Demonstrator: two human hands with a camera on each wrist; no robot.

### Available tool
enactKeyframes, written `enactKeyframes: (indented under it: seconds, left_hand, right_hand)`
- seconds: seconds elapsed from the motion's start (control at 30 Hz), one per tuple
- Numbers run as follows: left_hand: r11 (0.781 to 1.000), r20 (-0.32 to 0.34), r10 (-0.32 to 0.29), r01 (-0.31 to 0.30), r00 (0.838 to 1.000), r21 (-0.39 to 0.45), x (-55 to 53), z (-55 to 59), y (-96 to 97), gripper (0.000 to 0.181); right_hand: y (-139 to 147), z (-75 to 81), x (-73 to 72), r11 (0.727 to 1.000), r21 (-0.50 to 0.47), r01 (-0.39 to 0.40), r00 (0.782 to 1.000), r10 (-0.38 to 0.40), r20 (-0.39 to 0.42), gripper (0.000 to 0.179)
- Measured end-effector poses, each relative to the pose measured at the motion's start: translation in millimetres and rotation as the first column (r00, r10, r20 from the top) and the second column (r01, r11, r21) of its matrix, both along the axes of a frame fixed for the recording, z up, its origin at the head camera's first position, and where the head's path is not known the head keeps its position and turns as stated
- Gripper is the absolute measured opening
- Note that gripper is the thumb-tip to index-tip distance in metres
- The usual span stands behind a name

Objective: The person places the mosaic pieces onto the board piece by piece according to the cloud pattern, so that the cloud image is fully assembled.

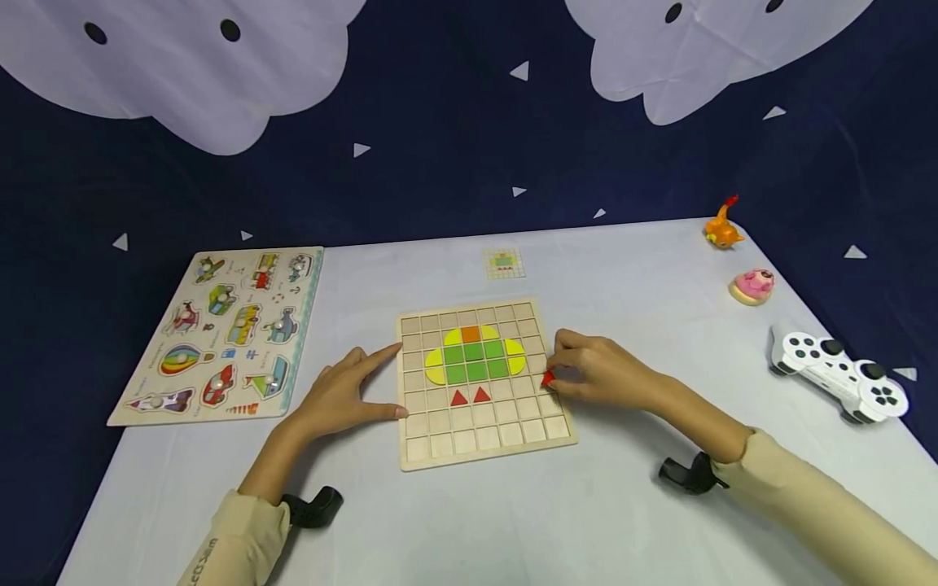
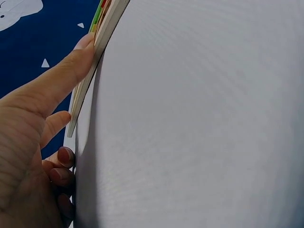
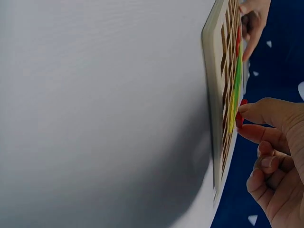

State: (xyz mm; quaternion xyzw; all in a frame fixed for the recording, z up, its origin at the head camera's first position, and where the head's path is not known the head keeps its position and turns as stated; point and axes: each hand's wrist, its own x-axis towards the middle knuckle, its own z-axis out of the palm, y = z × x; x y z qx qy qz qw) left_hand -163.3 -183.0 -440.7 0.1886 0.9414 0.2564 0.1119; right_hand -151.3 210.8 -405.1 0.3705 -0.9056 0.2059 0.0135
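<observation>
A square wooden grid board (image 1: 432,447) lies on the table. Set in its cells are green squares (image 1: 476,370), yellow rounded pieces (image 1: 516,365), an orange square (image 1: 471,334) and two red triangles (image 1: 458,397). My left hand (image 1: 333,399) touches the board's left edge with its extended index finger and thumb; its other fingers are bent. Above the board's right edge, my right hand (image 1: 604,370) pinches a red piece (image 3: 241,114) between thumb and index finger. That piece appears edge-on in the right wrist view, and the fingers partly cover it in the head view.
Behind the board lies a small pattern card (image 1: 504,264). A vehicle puzzle board (image 1: 227,334) is at the left. Along the right side are an orange figurine (image 1: 722,232), a pink figurine (image 1: 753,286) and a white game controller (image 1: 839,370). A dark cloth (image 1: 440,163) hangs behind the table.
</observation>
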Motion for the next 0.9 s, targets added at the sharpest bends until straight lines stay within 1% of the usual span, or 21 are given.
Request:
enactKeyframes:
  seconds: [0.23,0.4,0.67,0.9]
  left_hand:
    - [1.0,-0.011,-0.003,0.003,1.0,-0.002,1.3,0.5,0.9,0.1]
    - [1.0,-0.011,-0.004,0.004,1.0,0.001,2.3,1.1,1.4,0.1]
    - [1.0,-0.017,-0.006,0.006,1.0,-0.003,3.9,1.6,1.4,0.1]
    - [1.0,-0.008,0.001,-0.001,1.0,-0.002,4.4,1.9,2.0,0.1]
  right_hand:
    - [-27,-0.9,-5.7,0.996,0.029,-0.081,0.997,0.081,-0.009,0.013]
    - [-40,-3.3,-7.5,0.993,0.037,-0.114,0.993,0.114,-0.007,0.014]
    - [-52,-5.9,-7.2,0.99,0.042,-0.136,0.991,0.135,0.022,0.014]
    - [-54,-5.2,-5.6,0.991,0.026,-0.131,0.989,0.129,0.077,0.015]
